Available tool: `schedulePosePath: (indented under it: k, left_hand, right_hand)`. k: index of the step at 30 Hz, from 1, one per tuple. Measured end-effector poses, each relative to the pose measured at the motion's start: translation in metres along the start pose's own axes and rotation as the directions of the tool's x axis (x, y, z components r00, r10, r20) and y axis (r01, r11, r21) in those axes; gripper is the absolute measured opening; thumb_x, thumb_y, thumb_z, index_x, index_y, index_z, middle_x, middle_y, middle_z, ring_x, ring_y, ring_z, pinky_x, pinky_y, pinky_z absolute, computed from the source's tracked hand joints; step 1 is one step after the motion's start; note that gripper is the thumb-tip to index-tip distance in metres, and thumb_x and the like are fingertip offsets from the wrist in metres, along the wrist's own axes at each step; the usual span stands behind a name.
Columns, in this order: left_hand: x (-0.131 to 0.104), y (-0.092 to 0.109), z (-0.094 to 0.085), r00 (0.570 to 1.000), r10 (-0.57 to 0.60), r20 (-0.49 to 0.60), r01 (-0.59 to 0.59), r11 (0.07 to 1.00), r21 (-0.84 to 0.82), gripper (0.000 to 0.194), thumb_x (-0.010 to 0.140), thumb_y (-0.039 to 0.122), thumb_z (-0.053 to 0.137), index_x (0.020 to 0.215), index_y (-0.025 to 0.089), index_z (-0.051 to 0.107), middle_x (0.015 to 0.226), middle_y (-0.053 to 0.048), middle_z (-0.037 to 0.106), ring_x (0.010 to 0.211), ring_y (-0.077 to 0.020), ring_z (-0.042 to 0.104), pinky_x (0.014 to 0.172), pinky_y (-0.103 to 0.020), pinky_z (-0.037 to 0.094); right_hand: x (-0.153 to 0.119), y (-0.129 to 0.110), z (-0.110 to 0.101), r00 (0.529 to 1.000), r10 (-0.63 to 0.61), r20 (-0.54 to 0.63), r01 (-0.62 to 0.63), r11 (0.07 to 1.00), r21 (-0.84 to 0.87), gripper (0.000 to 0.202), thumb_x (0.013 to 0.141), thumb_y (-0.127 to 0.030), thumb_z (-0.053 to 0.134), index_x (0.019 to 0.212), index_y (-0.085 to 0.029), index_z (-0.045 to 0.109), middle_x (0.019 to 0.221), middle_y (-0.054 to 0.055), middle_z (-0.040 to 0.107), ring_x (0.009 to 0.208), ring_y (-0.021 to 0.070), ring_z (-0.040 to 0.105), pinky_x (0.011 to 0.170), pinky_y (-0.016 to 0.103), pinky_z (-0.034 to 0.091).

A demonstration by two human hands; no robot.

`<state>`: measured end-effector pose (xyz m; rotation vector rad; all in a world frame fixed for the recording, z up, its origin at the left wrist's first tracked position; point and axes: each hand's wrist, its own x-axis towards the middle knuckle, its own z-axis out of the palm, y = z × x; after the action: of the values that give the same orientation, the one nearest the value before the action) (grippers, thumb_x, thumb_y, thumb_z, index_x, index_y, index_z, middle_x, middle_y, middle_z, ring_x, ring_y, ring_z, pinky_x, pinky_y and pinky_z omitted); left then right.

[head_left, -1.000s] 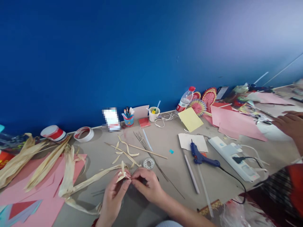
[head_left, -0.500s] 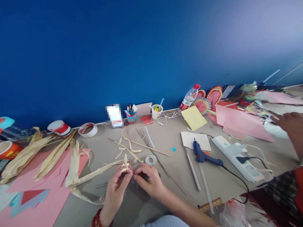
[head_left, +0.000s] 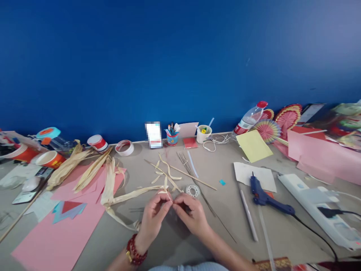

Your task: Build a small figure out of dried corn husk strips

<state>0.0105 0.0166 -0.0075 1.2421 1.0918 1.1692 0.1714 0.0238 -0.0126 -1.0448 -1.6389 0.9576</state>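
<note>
My left hand (head_left: 156,214) is closed in a pinch on a small corn husk flower (head_left: 166,185), whose pale petals rise above the fingers. Thumb and fingertips of my right hand (head_left: 192,215) are pinched together right beside it, at the flower's base; whatever lies between them is too small to make out. Just beyond the hands lie cut corn husk strips (head_left: 170,173), a roll of narrow tape (head_left: 193,191) and thin wires (head_left: 207,203). A long corn husk strip (head_left: 132,195) stretches left of my left hand.
Dried corn husks (head_left: 69,167) rest on pink paper (head_left: 60,237) at left. A blue glue gun (head_left: 262,195) lies at right near a white power strip (head_left: 313,210). Along the wall stand a wide tape roll (head_left: 124,148), a pen cup (head_left: 172,139) and a bottle (head_left: 249,118).
The view has swung left, so things appear farther right and another person's hand has left the right edge. My hands stay pinched together around the flower's base.
</note>
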Motion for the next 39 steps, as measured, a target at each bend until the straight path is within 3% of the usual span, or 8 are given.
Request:
schedulePosePath:
  k: [13, 20, 25, 32, 39]
  left_hand:
    - [-0.002, -0.002, -0.001, 0.998, 0.059, 0.017, -0.059, 0.998, 0.022, 0.011, 0.092, 0.026, 0.056, 0.085, 0.018, 0.059, 0.088, -0.003, 0.061, 0.085, -0.0165, 0.058, 0.081, -0.028, 0.048]
    - [-0.004, -0.004, -0.003, 0.984, 0.179, 0.008, -0.174, 0.94, 0.294, 0.011, 0.093, 0.025, 0.055, 0.088, 0.018, 0.061, 0.093, -0.006, 0.064, 0.092, -0.019, 0.061, 0.089, -0.032, 0.049]
    - [-0.008, -0.008, -0.005, 0.973, 0.231, 0.0, -0.211, 0.889, 0.406, 0.009, 0.092, 0.025, 0.055, 0.091, 0.019, 0.061, 0.095, -0.008, 0.066, 0.092, -0.0208, 0.063, 0.085, -0.034, 0.052]
    - [-0.009, -0.009, -0.005, 0.964, 0.267, 0.02, -0.25, 0.872, 0.421, 0.008, 0.09, 0.023, 0.057, 0.09, 0.019, 0.064, 0.096, -0.009, 0.069, 0.093, -0.0219, 0.066, 0.085, -0.035, 0.054]
    - [-0.007, -0.007, -0.002, 0.969, 0.244, 0.021, -0.23, 0.878, 0.419, 0.009, 0.089, 0.022, 0.058, 0.088, 0.019, 0.067, 0.096, -0.007, 0.071, 0.093, -0.0207, 0.067, 0.084, -0.032, 0.054]
  right_hand:
    - [-0.003, 0.002, 0.0, 1.0, -0.023, 0.019, 0.024, 0.999, -0.021, 0.01, 0.09, -0.02, 0.057, 0.08, -0.02, 0.06, 0.073, 0.001, 0.06, 0.065, 0.0147, 0.054, 0.06, 0.025, 0.042]
    - [-0.003, 0.0, -0.002, 0.997, -0.071, 0.023, 0.07, 0.997, 0.034, 0.006, 0.09, -0.019, 0.056, 0.086, -0.021, 0.059, 0.08, 0.004, 0.062, 0.072, 0.0167, 0.057, 0.065, 0.028, 0.046]
    - [-0.003, -0.004, -0.002, 0.995, -0.101, -0.024, 0.102, 0.994, 0.05, 0.005, 0.089, -0.017, 0.059, 0.091, -0.021, 0.061, 0.083, 0.004, 0.063, 0.069, 0.0153, 0.057, 0.059, 0.025, 0.046]
    - [-0.002, -0.008, 0.0, 0.987, -0.126, -0.097, 0.133, 0.989, 0.069, 0.009, 0.087, -0.014, 0.062, 0.088, -0.022, 0.062, 0.082, 0.003, 0.063, 0.068, 0.0149, 0.058, 0.057, 0.024, 0.045]
    - [0.0, -0.005, 0.003, 0.993, -0.054, -0.106, 0.062, 0.995, 0.077, 0.004, 0.086, -0.018, 0.064, 0.085, -0.021, 0.065, 0.077, 0.002, 0.063, 0.067, 0.0153, 0.058, 0.057, 0.025, 0.046]
